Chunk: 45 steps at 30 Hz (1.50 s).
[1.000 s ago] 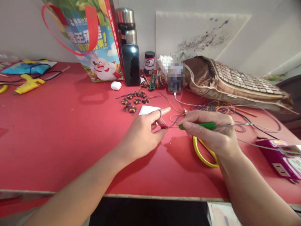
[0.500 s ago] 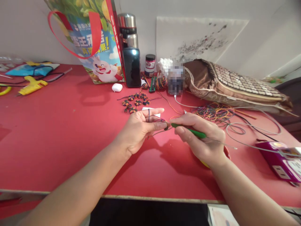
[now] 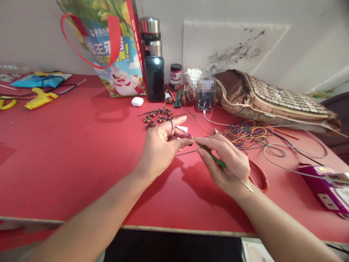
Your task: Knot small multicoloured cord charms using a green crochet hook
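My left hand (image 3: 160, 145) pinches a small crochet piece (image 3: 190, 137) between thumb and fingers, with dark yarn looped round the raised index finger. In my right hand (image 3: 227, 160) is a crochet hook with a green grip (image 3: 218, 160), held like a pen. Its front end meets the crochet piece; the thin metal rear end sticks out past my wrist. Just beyond my left hand lie several dark and orange crocheted rounds (image 3: 161, 119). A loose tangle of multicoloured yarn (image 3: 245, 133) sits beyond my right hand, and orange-handled scissors (image 3: 259, 176) lie partly under it.
A phone (image 3: 154, 80) leans upright before a steel flask (image 3: 151, 32), beside a tall printed bag (image 3: 114, 54). A white earphone case (image 3: 137, 101) lies in front. To the right are a beaded cushion (image 3: 278, 96) and a purple power box (image 3: 324, 185); far left, a yellow glue gun (image 3: 40, 98).
My right hand has turned and shifted slightly left, so the hook's rear end now points more downward and more of the scissors' handle shows. My left index finger is raised a little higher.
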Each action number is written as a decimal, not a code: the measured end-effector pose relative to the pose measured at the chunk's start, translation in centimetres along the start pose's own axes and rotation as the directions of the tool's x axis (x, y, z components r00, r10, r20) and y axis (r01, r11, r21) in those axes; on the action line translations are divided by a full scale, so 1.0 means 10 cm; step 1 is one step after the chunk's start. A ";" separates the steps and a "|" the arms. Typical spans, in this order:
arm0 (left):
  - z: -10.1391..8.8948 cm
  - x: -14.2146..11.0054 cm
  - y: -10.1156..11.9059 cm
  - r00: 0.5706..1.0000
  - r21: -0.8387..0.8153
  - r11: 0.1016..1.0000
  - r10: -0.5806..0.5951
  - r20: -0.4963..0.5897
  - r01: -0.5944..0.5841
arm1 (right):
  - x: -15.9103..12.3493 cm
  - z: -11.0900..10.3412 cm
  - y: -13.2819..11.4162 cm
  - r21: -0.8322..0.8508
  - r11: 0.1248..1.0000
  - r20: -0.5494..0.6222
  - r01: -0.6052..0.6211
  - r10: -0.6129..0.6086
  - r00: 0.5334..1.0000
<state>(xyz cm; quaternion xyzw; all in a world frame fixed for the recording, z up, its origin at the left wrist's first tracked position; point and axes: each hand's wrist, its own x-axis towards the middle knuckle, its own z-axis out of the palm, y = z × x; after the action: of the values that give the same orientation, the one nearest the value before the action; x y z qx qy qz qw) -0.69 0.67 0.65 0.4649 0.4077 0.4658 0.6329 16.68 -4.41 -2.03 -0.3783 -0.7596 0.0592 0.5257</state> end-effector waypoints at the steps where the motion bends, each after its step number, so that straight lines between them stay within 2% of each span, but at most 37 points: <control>1: 0.00 0.00 -0.01 1.000 0.017 1.000 0.011 0.003 -0.011 | 0.00 0.00 -0.01 0.010 1.000 0.001 -0.025 0.025 1.000; 10: -0.04 0.05 -0.06 0.999 0.133 0.990 0.044 0.012 -0.046 | 0.00 -0.09 -0.03 0.059 0.974 -0.005 -0.218 0.218 0.976; 17: -0.06 0.08 -0.08 0.997 0.244 0.968 0.054 0.051 -0.065 | 0.06 -0.20 -0.02 0.136 0.937 0.051 -0.322 0.318 0.947; 20: -0.06 0.07 -0.08 0.994 0.300 0.951 0.050 0.096 -0.077 | 0.11 -0.26 -0.01 0.192 0.896 0.087 -0.400 0.391 0.916; 24: -0.07 0.05 -0.09 0.987 0.384 0.917 0.051 0.154 -0.107 | 0.16 -0.32 0.02 0.258 0.805 0.135 -0.535 0.518 0.845; 30: -0.08 0.03 -0.08 0.965 0.422 0.889 0.073 0.252 -0.178 | 0.17 -0.37 0.07 0.330 0.706 0.198 -0.626 0.597 0.777; 35: -0.07 0.04 -0.06 0.938 0.352 0.912 0.086 0.336 -0.210 | 0.18 -0.37 0.10 0.507 0.526 0.272 -0.683 0.654 0.706; 39: -0.06 0.03 -0.04 0.940 0.203 0.970 0.059 0.335 -0.134 | 0.19 -0.32 0.10 0.611 0.382 0.339 -0.693 0.665 0.665; 42: -0.04 0.02 -0.02 0.951 0.073 0.996 0.024 0.309 -0.049 | 0.17 -0.25 0.08 0.675 0.326 0.344 -0.662 0.654 0.673; 45: -0.01 0.00 -0.02 0.975 -0.025 1.000 0.004 0.222 0.002 | 0.15 -0.16 0.06 0.758 0.323 0.240 -0.566 0.669 0.703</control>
<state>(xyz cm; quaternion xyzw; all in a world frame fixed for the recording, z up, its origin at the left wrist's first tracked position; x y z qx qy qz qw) -0.70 0.61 0.41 0.5063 0.3282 0.4162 0.6802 18.04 -3.52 -0.49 -0.3682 -0.4155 0.5602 0.6148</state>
